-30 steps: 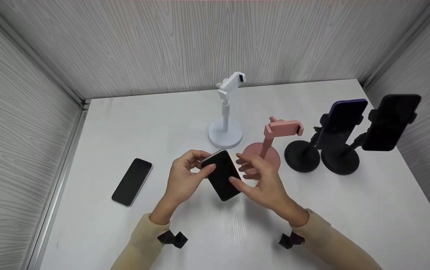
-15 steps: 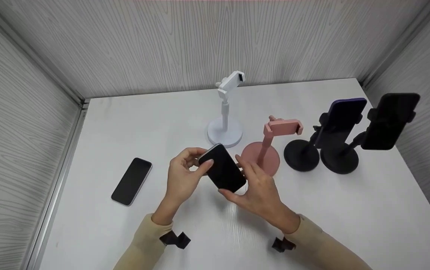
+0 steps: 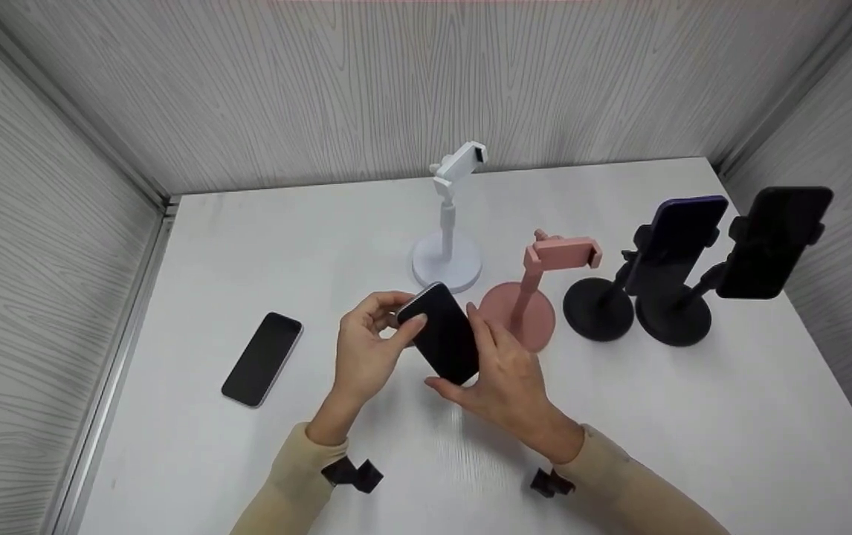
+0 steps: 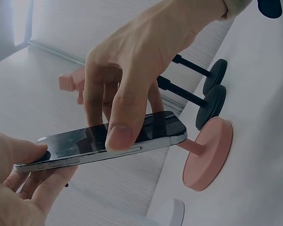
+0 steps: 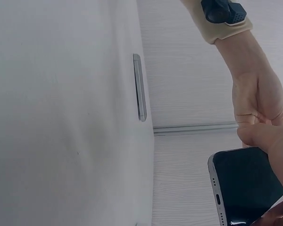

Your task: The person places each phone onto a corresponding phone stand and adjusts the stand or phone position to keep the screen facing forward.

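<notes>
Pale wood-grain panels [image 3: 307, 89] rise behind the white table [image 3: 285, 245] and on both sides of it, with metal trim [image 3: 109, 375] along its left edge. The white stand [image 3: 447, 234] is behind the pink stand [image 3: 528, 286] and to its left; two black stands [image 3: 598, 310] are to the pink stand's right, bearing a purple phone [image 3: 675, 245] and a black phone [image 3: 775, 241] (both leaning back). A loose phone [image 3: 262, 360] lies screen up, well to the pink stand's left. The held phone [image 3: 441, 334] is in the air, to the left of the pink stand's base and near it. Both arms reach in from the person's side, beige sleeves [image 3: 292, 475] down to the wrists. The left hand [image 3: 366, 345] pinches the held phone's far end, thumb on the screen and fingers beneath; the right hand [image 3: 508, 379] grips the nearer end across its width, thumb at one long edge, fingers at the other. The left wrist view brings out side buttons [image 4: 56, 164] on the silver edge (the head view hides them), and the right wrist view alone shows a port [image 5: 218, 199] in the nearer end.
</notes>
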{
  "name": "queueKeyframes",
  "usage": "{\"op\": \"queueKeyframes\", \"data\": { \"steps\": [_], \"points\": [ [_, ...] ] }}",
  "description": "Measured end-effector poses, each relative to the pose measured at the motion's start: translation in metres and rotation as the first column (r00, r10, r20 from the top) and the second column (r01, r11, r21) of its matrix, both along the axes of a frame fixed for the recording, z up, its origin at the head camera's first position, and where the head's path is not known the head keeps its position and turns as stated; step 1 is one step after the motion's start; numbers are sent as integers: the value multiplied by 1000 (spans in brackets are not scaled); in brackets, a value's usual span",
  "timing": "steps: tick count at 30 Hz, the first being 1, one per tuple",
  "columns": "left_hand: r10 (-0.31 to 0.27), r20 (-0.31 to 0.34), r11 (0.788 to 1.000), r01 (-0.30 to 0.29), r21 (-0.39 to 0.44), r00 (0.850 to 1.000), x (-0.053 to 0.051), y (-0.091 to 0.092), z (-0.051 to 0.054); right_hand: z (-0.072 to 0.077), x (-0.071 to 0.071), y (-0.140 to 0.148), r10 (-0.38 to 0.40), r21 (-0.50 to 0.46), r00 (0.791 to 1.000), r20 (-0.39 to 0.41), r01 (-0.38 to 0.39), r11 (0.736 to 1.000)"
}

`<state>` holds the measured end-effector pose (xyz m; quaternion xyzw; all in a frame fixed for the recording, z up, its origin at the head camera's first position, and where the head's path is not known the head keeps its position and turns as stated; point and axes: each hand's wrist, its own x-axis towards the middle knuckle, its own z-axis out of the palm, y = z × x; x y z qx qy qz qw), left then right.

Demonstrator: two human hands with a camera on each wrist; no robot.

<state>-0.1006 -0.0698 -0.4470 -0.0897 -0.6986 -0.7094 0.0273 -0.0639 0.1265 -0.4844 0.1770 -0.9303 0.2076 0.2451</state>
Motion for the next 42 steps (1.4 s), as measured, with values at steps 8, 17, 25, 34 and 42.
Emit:
{"op": "queueKeyframes", "data": {
  "steps": [8,17,25,34,42],
  "points": [
    [0,-5,1000,0,-3,1000,0,0,0,0,0,-5,-20,28,1000,-13,20,999],
    [-14,-18,1000,14,-2,1000,2,2,-1,-3,-5,-3,-1,24,1000,-20,1,1000],
    [-19,-7,1000,19,12,1000,2,2,1,-2,-6,-2,13,4,999,-30,-12,1000],
    [-91,-27,996,91,1,995,3,2,6,-7,-3,6,54,-52,995,-81,-58,997],
    [-110,-58,993,113,43,992,-4,5,11,-4,0,19,73,-127,989,-132,-90,988]
  ]
}}
